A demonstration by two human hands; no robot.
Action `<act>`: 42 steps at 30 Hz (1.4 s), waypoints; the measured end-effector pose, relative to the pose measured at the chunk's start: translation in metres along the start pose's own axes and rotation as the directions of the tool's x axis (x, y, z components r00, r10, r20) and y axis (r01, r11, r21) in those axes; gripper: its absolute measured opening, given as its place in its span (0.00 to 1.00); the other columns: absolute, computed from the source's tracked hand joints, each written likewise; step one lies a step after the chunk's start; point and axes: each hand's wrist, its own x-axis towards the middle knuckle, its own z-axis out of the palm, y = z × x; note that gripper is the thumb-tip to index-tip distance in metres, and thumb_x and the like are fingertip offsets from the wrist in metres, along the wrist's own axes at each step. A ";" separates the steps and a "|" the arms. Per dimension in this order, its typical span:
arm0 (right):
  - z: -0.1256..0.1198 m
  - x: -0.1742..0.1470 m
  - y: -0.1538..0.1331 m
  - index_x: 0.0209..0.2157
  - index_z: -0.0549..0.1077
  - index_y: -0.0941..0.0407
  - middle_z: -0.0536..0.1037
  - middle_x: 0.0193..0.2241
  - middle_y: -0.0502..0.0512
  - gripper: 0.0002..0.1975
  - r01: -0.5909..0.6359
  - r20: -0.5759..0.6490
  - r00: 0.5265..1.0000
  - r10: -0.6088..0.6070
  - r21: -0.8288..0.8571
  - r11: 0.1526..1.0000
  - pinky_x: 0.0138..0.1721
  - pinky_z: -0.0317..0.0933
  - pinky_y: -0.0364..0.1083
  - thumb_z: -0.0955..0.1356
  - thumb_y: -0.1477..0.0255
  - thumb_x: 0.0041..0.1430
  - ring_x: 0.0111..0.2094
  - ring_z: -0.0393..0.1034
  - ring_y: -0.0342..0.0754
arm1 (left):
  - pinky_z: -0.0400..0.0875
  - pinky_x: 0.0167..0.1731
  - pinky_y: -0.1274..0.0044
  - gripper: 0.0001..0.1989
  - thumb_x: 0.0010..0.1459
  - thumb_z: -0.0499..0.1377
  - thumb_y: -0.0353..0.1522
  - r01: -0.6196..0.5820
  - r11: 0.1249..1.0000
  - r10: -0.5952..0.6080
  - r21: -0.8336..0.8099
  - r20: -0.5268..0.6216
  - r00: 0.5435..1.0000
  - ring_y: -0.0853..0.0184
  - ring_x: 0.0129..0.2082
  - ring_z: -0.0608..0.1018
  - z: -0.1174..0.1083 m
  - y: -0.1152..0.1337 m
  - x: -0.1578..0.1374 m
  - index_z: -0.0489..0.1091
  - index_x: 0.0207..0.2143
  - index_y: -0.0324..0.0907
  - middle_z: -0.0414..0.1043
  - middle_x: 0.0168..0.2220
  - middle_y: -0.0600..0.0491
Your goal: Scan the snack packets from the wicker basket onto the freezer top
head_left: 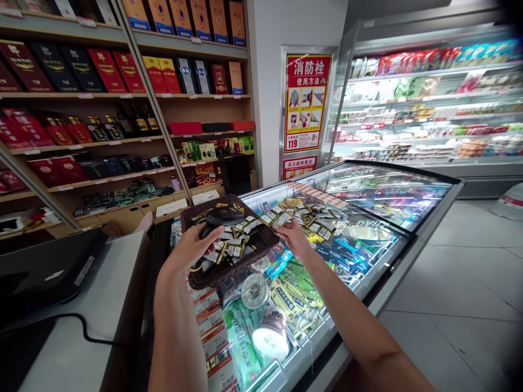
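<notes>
My left hand is wrapped round a black handheld barcode scanner, its head over a dark brown woven basket. Small gold-and-white snack packets lie inside the basket. Between the fingers of my right hand, just past the basket's right rim, is one snack packet. Beyond that hand, a pile of similar packets rests on the glass top of the chest freezer. The scanner's grip is mostly hidden by my left hand.
Under the freezer glass are ice cream tubs and wrapped ices. A pale counter with a black device and a cable stands at left. Shelves of boxes line the wall; a lit refrigerated display stands at back right.
</notes>
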 end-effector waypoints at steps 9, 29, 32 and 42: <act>-0.001 -0.003 -0.001 0.39 0.61 0.51 0.68 0.23 0.38 0.33 0.072 0.033 0.997 -0.069 -0.097 0.993 0.32 0.67 0.43 0.80 0.69 0.33 0.25 0.67 0.40 | 0.62 0.23 0.78 0.24 0.50 0.61 0.56 -0.067 0.996 0.061 0.066 0.088 0.994 0.69 0.22 0.69 0.022 0.005 0.007 0.68 0.27 0.43 0.67 0.22 0.57; -0.036 0.032 0.006 0.36 0.57 0.50 0.69 0.25 0.37 0.34 0.066 -0.371 0.928 -0.038 0.063 0.996 0.33 0.72 0.44 0.77 0.79 0.30 0.28 0.72 0.41 | 0.62 0.23 0.79 0.26 0.46 0.63 0.56 -0.059 0.997 0.056 0.044 0.072 0.996 0.69 0.22 0.68 0.021 0.010 0.004 0.68 0.26 0.42 0.66 0.22 0.57; -0.061 0.050 -0.001 0.35 0.56 0.51 0.70 0.27 0.39 0.29 0.155 -0.535 0.840 -0.090 0.077 0.985 0.34 0.72 0.43 0.75 0.80 0.35 0.30 0.73 0.41 | 0.63 0.23 0.79 0.27 0.45 0.64 0.57 -0.039 0.999 0.038 0.025 0.046 0.998 0.69 0.22 0.68 0.018 0.007 0.005 0.69 0.28 0.42 0.67 0.23 0.56; -0.037 0.034 -0.004 0.39 0.63 0.53 0.73 0.29 0.45 0.22 0.260 -0.283 0.921 -0.266 -0.060 0.964 0.38 0.72 0.46 0.75 0.70 0.43 0.30 0.73 0.43 | 0.64 0.22 0.77 0.29 0.46 0.58 0.61 0.207 0.906 -0.158 0.369 -0.160 0.975 0.61 0.23 0.76 -0.029 -0.016 -0.003 0.72 0.30 0.45 0.73 0.21 0.52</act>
